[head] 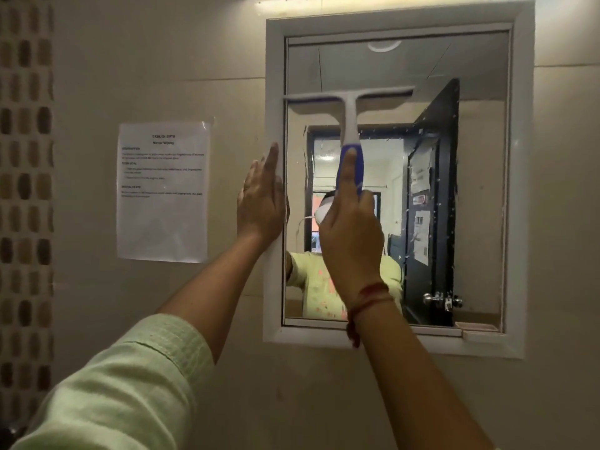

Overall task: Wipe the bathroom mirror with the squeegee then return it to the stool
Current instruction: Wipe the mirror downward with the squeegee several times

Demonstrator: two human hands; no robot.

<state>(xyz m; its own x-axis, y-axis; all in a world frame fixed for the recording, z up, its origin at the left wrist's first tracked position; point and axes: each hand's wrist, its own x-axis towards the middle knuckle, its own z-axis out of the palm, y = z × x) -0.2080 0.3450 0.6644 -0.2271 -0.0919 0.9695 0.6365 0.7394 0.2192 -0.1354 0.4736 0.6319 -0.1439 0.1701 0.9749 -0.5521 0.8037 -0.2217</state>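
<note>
My right hand (352, 232) holds the squeegee (350, 125) by its blue handle, with the fingers closed around it and the index finger (349, 170) stretched straight up along the back of the handle. The white blade of the squeegee lies across the upper part of the mirror (480, 190), almost horizontal and a little tilted, the right end higher. Its left end reaches the white frame (274, 60), and the blade seems to press on the glass.

My left hand (261, 203) is open and flat, the fingers together and pointing up. It rests on the left side of the frame, just beside the glass, and it holds nothing. The sleeve (130, 384) of this arm is light green.

On the right part of the mirror many small water drops are seen, and the glass shows the reflection of a dark door. On my right wrist there is a red thread (370, 297). A printed paper sheet (162, 193) is fixed on the wall, left of the mirror; its text is too small to read.
</note>
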